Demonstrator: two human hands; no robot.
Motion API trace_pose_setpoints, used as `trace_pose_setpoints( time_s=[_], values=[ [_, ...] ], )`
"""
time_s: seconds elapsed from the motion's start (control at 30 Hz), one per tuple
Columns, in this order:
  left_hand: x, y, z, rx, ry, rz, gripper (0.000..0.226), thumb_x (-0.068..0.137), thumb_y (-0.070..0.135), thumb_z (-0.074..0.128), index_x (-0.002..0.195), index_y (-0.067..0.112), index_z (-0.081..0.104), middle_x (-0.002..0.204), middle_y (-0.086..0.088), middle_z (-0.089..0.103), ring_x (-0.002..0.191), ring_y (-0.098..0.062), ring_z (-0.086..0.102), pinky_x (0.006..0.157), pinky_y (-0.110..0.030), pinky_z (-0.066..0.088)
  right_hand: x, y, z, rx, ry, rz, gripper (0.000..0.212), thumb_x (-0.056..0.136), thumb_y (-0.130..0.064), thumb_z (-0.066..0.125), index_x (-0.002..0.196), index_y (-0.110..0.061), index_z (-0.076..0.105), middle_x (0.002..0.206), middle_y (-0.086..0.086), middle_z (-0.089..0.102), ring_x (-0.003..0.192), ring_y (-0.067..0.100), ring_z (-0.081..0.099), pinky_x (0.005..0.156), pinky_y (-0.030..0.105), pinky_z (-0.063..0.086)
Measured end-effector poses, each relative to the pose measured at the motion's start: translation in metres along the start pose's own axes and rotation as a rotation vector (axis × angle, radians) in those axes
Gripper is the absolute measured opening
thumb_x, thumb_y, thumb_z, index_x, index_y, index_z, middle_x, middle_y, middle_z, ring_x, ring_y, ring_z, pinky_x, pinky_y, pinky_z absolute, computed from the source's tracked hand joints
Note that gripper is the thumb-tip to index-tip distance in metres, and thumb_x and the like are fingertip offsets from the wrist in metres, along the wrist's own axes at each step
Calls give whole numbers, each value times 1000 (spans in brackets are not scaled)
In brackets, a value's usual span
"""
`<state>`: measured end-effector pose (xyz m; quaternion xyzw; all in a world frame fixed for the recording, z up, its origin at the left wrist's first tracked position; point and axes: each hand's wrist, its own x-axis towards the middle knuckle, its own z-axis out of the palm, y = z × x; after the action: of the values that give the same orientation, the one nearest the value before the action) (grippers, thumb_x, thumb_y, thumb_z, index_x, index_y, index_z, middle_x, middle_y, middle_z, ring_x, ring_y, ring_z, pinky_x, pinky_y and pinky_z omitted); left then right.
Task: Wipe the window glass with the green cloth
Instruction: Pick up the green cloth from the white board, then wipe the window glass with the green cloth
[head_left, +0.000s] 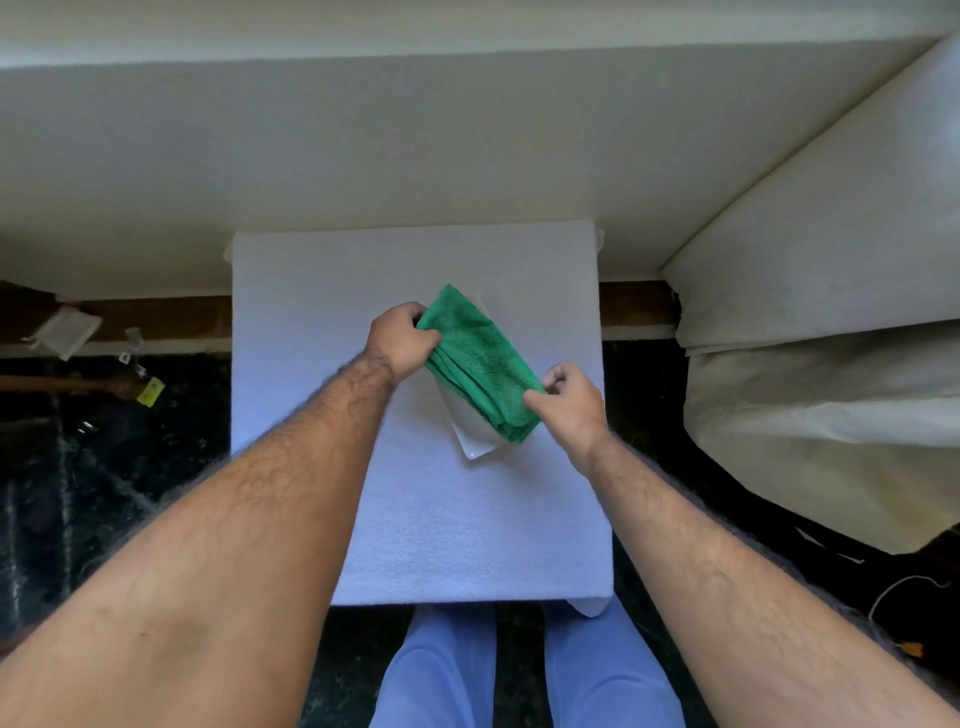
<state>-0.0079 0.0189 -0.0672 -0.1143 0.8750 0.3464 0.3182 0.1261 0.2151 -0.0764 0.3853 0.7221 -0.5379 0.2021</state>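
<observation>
A folded green cloth lies slantwise over a white rectangular dish in the middle of a small table with a white cover. My left hand grips the cloth's far upper-left end. My right hand pinches its near lower-right end between thumb and fingers. Most of the dish is hidden under the cloth; only its near corner and a strip of its far edge show. No window glass is in view.
A cream wall rises just behind the table. Cream fabric-covered furniture stands at the right. Dark floor surrounds the table, with small scraps and a yellow tag at the left. My blue-trousered legs are below the table's near edge.
</observation>
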Motion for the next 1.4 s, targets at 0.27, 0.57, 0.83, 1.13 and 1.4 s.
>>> trace_pose_setpoints(
  time_s=[0.27,0.57,0.83,1.13,1.4],
  values=[
    [-50,56,-73,-331,-139,45,19,98,-4,64,113,8,63,110,-12,72,86,-19,73,62,-29,68,-21,-70,-54,313,-175,14,30,92,-5,79,121,0,77,93,0,82,88,14,79,74,23,66],
    [-137,183,-185,-425,-45,328,25,93,-8,68,113,5,61,90,-6,71,77,-16,70,54,-22,63,-94,-220,-144,225,-67,-301,25,89,-13,85,110,-2,82,94,6,82,77,9,77,64,16,61],
    [-215,296,-285,-439,4,525,20,90,-8,71,99,8,64,97,-9,75,82,-16,76,59,-23,64,-169,-352,-216,214,-4,-540,25,88,-10,86,109,2,80,94,10,81,86,20,76,79,31,64],
    [-313,395,-388,-440,132,773,32,91,-8,70,122,-3,62,117,-18,70,101,-30,74,75,-33,68,-275,-480,-284,205,78,-844,18,88,-13,87,101,-3,81,103,14,81,102,30,78,92,41,67],
    [-372,449,-455,-657,131,958,14,97,8,66,103,19,70,105,-2,73,105,-24,69,86,-42,62,-349,-563,-311,175,85,-1057,20,94,1,77,113,4,77,94,9,77,93,25,72,77,23,66]
  ],
)
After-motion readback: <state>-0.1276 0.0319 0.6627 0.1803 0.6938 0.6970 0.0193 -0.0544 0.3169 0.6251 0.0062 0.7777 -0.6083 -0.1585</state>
